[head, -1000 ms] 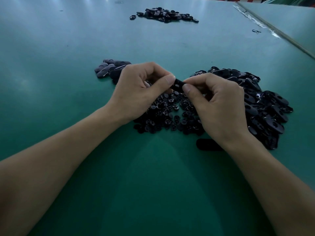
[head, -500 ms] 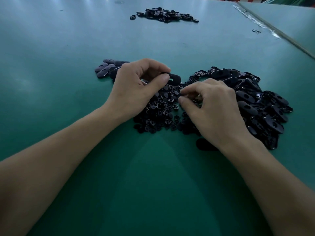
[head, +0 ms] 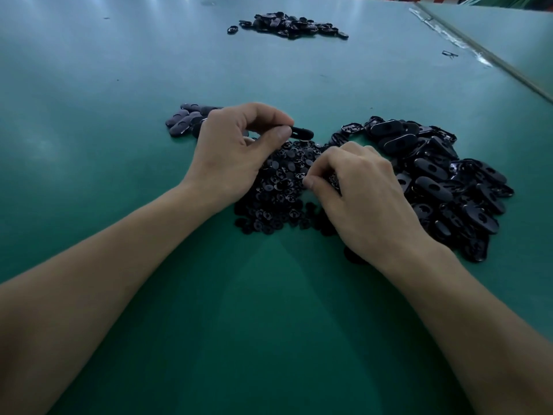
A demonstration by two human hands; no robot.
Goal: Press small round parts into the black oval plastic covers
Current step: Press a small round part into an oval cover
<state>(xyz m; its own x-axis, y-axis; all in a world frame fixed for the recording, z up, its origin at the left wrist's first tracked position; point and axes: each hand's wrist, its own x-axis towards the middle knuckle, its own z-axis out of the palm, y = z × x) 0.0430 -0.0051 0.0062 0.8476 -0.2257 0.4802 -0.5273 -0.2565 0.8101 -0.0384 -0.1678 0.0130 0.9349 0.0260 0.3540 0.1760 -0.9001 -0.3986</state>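
Setting: we look down on a green counter (head: 119, 70) with two bare forearms reaching in from the near edge.
Left hand (head: 236, 154): we see it raised just above the parts, with thumb and curled fingers pinching one end of a black oval cover (head: 300, 133).
Oval cover: it lies roughly level, and its free end points right, over the far side of the round parts.
Right hand (head: 365, 202): we see its fingers curled down into the heap of small round parts (head: 278, 190), with the thumb tip close to the fingertips. We cannot tell whether it grips a part.
Small round parts: we see a dense black heap in the middle of the counter, between and under the two hands.
Loose covers: we see a large heap of oval covers (head: 443, 181) just right of the right hand, touching the round parts.
Left cluster: a small cluster of covers (head: 185, 121) lies beyond the left hand.
Lone cover (head: 354, 256): it lies flat, partly hidden under the right wrist.
Far heap (head: 293, 25): we see more black parts, well apart, near the far edge.
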